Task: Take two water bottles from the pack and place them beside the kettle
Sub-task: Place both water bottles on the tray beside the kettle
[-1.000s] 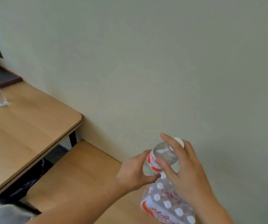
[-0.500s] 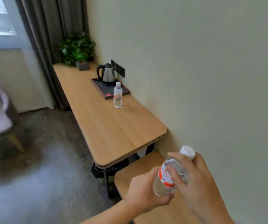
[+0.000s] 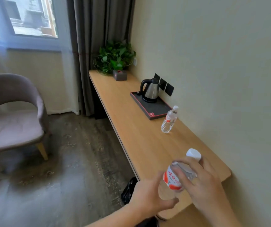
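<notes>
Second bottle held in the air over the near end of the tabletop, cap up and tipped toward the wall — long axis leaning up and to the right, not vertical.

Right hand wraps the upper body and shoulder, fingers laid across the label. Left hand cups the lower part, thumb under the base. Both closed on the bottle, neither spread wide. Judged reason for the two-handed hold: top hand steers, bottom hand takes the weight, so it can be set down base-first.

First bottle already stands on the tabletop, cap up and long axis near upright, just beside the near corner of the black tray. Kettle sits on the far part of that tray, handle toward the room. Bare wood lies beside the standing bottle — the likely spot for the second.

Pack not in view. Task judged about half done; carried bottle well apart from the kettle.
</notes>
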`<state>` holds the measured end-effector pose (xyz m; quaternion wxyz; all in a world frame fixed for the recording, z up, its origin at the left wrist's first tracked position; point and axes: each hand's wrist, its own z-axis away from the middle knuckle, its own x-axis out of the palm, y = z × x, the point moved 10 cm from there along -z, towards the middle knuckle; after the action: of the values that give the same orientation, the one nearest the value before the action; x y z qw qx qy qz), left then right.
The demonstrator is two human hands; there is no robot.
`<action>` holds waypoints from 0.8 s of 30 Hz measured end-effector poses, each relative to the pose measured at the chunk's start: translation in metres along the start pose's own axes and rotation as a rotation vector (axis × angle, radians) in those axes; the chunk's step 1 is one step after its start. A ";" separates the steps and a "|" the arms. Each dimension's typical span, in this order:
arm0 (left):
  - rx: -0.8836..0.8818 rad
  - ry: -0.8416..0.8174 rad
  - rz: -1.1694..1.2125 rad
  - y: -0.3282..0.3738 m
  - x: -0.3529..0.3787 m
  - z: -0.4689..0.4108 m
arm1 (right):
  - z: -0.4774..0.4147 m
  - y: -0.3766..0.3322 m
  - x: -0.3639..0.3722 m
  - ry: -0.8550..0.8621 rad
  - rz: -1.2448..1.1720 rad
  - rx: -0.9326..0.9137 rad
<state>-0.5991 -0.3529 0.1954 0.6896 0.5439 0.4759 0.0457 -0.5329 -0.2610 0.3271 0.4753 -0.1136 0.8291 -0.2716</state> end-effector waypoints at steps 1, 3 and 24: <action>0.006 -0.001 -0.003 -0.012 -0.021 -0.013 | -0.019 -0.008 0.012 0.006 -0.001 0.003; 0.012 0.005 -0.016 -0.030 -0.058 -0.039 | -0.056 -0.024 0.032 0.020 -0.009 -0.002; 0.052 -0.079 -0.061 -0.183 -0.181 -0.442 | -0.443 0.100 0.205 0.089 -0.087 0.097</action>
<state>-1.0926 -0.2197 0.1799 0.6947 0.5483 0.4655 -0.0092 -1.0096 -0.1187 0.2999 0.4309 -0.1144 0.8294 -0.3368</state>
